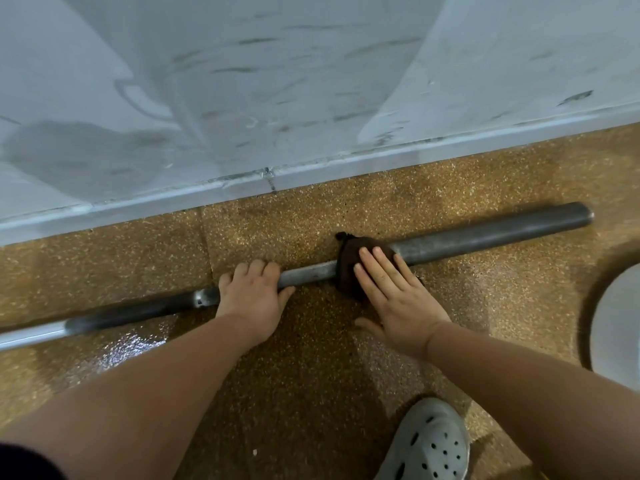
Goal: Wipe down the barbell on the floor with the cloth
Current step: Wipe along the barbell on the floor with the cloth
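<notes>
Barbell [485,237] held by left hand [250,295], fingers [258,269] curled over; right hand [398,299] presses cloth [349,263], fingers [372,263] straight.

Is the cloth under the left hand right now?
No, the cloth sits under the flat right hand on the barbell, while the left hand holds bare bar.

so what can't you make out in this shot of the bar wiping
Head view:
barbell: its left end is cut off by the left edge.
Bar surface under the cloth: covered by cloth and the right hand pressing it.
Fingertips of the left hand: curled behind the bar.
pale round object: cut by the right edge, unidentifiable.
shoe: cut by the bottom edge.
</notes>
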